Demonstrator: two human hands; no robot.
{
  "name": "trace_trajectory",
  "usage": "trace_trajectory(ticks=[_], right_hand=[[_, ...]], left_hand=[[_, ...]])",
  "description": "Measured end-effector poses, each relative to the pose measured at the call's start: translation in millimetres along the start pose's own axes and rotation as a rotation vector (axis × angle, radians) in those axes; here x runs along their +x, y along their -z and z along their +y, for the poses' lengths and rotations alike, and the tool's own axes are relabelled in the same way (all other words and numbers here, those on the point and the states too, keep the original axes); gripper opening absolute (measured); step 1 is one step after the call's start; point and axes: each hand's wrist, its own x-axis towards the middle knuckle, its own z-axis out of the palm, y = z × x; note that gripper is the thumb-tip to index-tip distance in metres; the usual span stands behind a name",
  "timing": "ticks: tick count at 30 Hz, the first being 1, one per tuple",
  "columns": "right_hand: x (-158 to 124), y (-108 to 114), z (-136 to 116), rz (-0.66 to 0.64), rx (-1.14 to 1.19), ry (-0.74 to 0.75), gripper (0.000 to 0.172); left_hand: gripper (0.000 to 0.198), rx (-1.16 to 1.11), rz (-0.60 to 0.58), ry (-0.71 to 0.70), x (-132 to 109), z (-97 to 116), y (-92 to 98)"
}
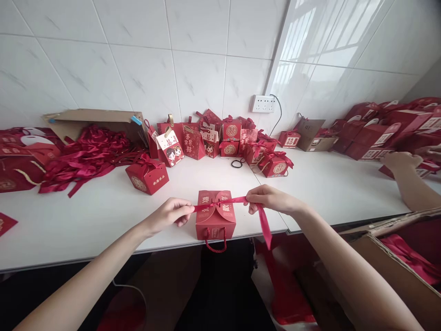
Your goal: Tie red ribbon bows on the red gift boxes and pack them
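White table (103,225), tiled wall (198,69) behind: red box (215,220) near the front edge, ribbon (236,200) across its top pinched by left hand (173,212) and right hand (268,197); uneven pulling could drag the box askew.

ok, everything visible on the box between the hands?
The red box looks like card, with gold characters and curved flaps meeting on top. A twisted red cord handle hangs at its near side. It stands upright on the table, at its edge, a ribbon across its top, held by left hand and right hand.
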Motion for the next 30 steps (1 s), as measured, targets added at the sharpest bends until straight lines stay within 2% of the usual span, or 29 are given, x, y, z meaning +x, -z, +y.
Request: trace_trajectory(ticks=[3, 6, 8, 10, 12, 13, 15, 17, 20, 24, 30], right_hand=[[6, 7, 18, -0.103, 0.094, -0.096, 0.027], [10, 13, 32, -0.156, -0.185, -0.218, 0.024], [10, 15, 34, -0.041, -0.461, -0.260, 0.022], [8, 12, 29, 0.188, -0.669, -0.221, 0.018], [6, 3, 19, 0.396, -0.713, -0.068, 0.019], [5, -2, 14, 0.435, -0.671, 0.031, 0.020], [3, -15, 3, 0.383, -0.531, 0.193, 0.023], [4, -25, -4, 0.277, -0.438, 0.261, 0.024], [6, -34, -5, 0.207, -0.384, 0.228, 0.028], [8, -32, -4, 0.073, -0.207, 0.118, 0.032], [5, -25, -7, 0.038, 0.012, 0.179, 0.039]], left_hand=[[0.037, 0.037, -0.026, 0.008, -1, -3, 0.5], [0.037, 0.054, -0.058, 0.008, -1, -4, 0.3], [0.037, 0.077, -0.081, 0.018, -1, -4, 0.8], [0.035, 0.117, -0.097, 0.016, 0, -2, 2.3], [0.033, 0.141, -0.095, -0.006, 1, 2, 4.3], [0.033, 0.147, -0.091, -0.019, 1, 4, 5.1], [0.034, 0.162, -0.077, -0.034, 2, 10, 5.7], [0.035, 0.216, -0.060, -0.026, 2, 17, 4.4], [0.034, 0.304, -0.014, -0.003, 2, 26, 0.1], [0.032, 0.320, 0.094, -0.044, 2, 30, -5.0], [0.033, 0.297, 0.066, -0.023, 3, 28, -7.1]])
